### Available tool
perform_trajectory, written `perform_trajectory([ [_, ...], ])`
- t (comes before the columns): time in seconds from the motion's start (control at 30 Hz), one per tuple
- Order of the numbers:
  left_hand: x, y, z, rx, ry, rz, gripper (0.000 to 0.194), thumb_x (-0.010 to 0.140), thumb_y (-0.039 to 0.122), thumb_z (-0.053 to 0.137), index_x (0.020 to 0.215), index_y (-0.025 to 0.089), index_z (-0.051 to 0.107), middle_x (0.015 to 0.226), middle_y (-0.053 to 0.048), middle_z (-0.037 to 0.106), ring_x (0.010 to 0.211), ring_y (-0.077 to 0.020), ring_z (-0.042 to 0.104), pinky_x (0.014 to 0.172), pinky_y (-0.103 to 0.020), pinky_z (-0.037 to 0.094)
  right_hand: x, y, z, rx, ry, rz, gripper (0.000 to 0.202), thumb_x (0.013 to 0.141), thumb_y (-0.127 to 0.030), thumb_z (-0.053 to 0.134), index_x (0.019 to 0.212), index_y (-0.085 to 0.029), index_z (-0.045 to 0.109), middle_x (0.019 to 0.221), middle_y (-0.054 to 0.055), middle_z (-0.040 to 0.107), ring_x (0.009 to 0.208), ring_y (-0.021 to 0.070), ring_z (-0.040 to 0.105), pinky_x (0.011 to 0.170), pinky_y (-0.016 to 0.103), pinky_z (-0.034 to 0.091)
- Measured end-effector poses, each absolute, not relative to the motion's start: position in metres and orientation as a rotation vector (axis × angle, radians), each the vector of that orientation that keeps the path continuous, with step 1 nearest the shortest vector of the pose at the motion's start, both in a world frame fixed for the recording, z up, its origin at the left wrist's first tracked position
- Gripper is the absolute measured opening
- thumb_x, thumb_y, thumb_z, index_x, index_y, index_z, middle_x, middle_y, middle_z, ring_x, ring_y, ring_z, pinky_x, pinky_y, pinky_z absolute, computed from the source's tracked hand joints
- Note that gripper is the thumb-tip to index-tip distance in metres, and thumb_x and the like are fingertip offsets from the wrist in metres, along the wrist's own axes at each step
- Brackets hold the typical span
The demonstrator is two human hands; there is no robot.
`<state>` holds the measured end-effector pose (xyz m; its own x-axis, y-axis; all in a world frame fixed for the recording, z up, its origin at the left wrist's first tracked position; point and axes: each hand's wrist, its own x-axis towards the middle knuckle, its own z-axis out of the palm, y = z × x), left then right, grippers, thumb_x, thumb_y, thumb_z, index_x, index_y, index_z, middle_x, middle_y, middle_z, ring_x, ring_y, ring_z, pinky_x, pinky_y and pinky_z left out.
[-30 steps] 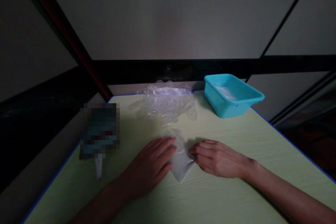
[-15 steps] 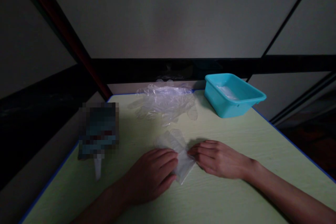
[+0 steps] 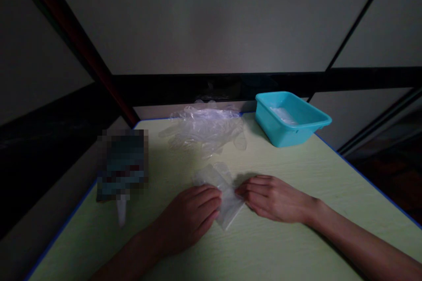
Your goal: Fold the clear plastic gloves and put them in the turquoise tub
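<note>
A clear, thin plastic glove (image 3: pixel 227 206), partly folded, lies on the pale green table (image 3: pixel 263 246) between my hands. My left hand (image 3: pixel 194 213) rests on its left side, fingers together and curled over the plastic. At its right edge, my right hand (image 3: pixel 267 197) has its fingertips pressed together on the plastic. Beyond both hands, a loose heap of clear plastic gloves (image 3: pixel 211 127) spreads near the table's back edge.
A turquoise basket (image 3: pixel 286 136) stands at the back right with a whitish flat item (image 3: pixel 283 115) inside. At the left edge sits a blurred-out dark object (image 3: pixel 123 162) with a white strip below it. Cabinet panels rise behind the table.
My left hand has shifted very slightly left on the plastic. The whole view has moved a little; my right hand keeps its place at the plastic's edge.
</note>
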<state>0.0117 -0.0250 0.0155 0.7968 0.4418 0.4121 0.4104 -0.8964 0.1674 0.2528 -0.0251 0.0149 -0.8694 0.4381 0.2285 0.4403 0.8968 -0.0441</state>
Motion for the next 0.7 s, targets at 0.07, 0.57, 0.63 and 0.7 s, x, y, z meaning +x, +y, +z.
perform_trajectory([
  [0.07,0.0113,-0.0251,0.0151,2.896,0.694,0.664,0.024,0.089,0.016,0.037,0.096,0.013,0.06,0.093,-0.007,0.065,0.091,-0.0176,0.058,0.084,-0.031,0.047,0.2529,-0.0249,0.0144,-0.68,-2.823,-0.013,0.02,0.091,-0.017,0.036,0.086,-0.012,0.054,0.086,0.007,0.06,0.083,0.0174,0.053,0.076,0.031,0.045],
  [0.57,0.0139,-0.0239,0.0167,2.865,0.708,0.648,0.021,0.087,0.014,0.038,0.09,0.014,0.059,0.094,-0.007,0.064,0.093,-0.0179,0.057,0.086,-0.031,0.045,0.2532,-0.0248,0.0175,-0.67,-2.814,0.105,0.021,0.092,-0.019,0.034,0.09,-0.013,0.054,0.092,0.009,0.059,0.092,0.0183,0.052,0.083,0.032,0.043],
  [0.63,0.0141,-0.0237,0.0166,2.859,0.703,0.651,0.021,0.087,0.014,0.038,0.09,0.014,0.059,0.094,-0.007,0.064,0.093,-0.0177,0.056,0.086,-0.031,0.045,0.2532,-0.0242,0.0172,-0.661,-2.803,0.104,0.02,0.092,-0.019,0.035,0.091,-0.013,0.053,0.093,0.01,0.059,0.093,0.018,0.052,0.083,0.032,0.043],
  [0.7,0.0138,-0.0233,0.0159,2.852,0.7,0.646,0.021,0.087,0.014,0.038,0.091,0.014,0.059,0.096,-0.007,0.063,0.093,-0.0179,0.056,0.087,-0.031,0.044,0.2531,-0.0236,0.0171,-0.655,-2.802,0.105,0.02,0.092,-0.019,0.035,0.091,-0.014,0.054,0.093,0.01,0.059,0.093,0.0178,0.052,0.082,0.032,0.044],
])
